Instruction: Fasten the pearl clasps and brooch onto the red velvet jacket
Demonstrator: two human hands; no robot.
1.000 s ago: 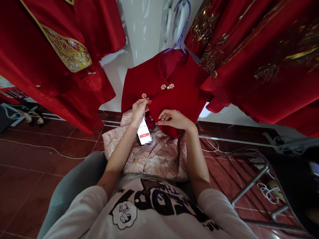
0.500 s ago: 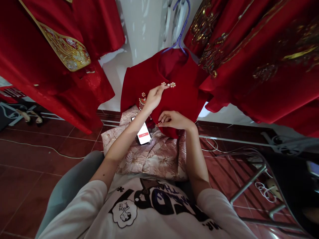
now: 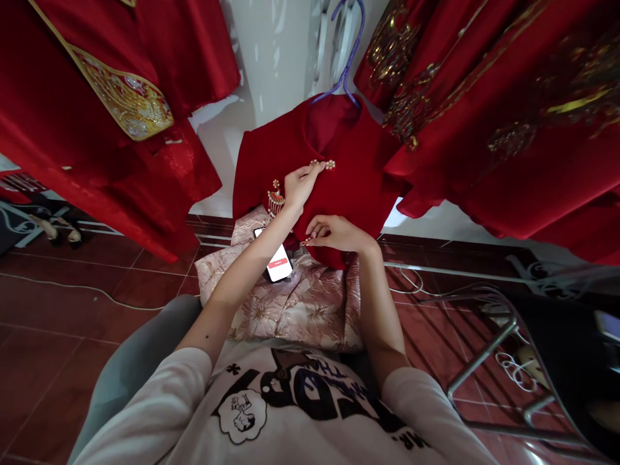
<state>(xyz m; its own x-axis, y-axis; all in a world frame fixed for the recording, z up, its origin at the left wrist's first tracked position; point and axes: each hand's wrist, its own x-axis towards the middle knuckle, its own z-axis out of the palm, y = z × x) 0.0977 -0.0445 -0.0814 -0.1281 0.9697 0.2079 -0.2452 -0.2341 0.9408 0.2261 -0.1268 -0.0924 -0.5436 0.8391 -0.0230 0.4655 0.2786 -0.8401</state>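
A red garment [image 3: 353, 187] hangs on a purple hanger [image 3: 349, 64], its lower part reaching my lap. My left hand [image 3: 300, 183] pinches a beaded flower clasp [image 3: 329, 165] on its front, just below the neckline. Lower down, my right hand [image 3: 334, 233] has thumb and fingertips closed on a small ornament [image 3: 305, 242] near the garment's bottom edge. A fan-shaped beaded ornament with tassels [image 3: 276, 199] sits on the garment beside my left wrist. Under my left forearm a lit phone [image 3: 279, 266] lies on pink brocade fabric [image 3: 310, 303] over my lap.
Red embroidered garments hang at the left [image 3: 194, 51] and at the right [image 3: 465, 142]. A metal-framed chair [image 3: 504, 329] stands at the right, with a white cable [image 3: 516, 372] by it. Shoes [image 3: 61, 231] are on the tiled floor at the far left.
My left hand has shifted slightly left along the clasp, and its wrist has bent a little. My right hand keeps almost the same pose. The view has moved slightly.
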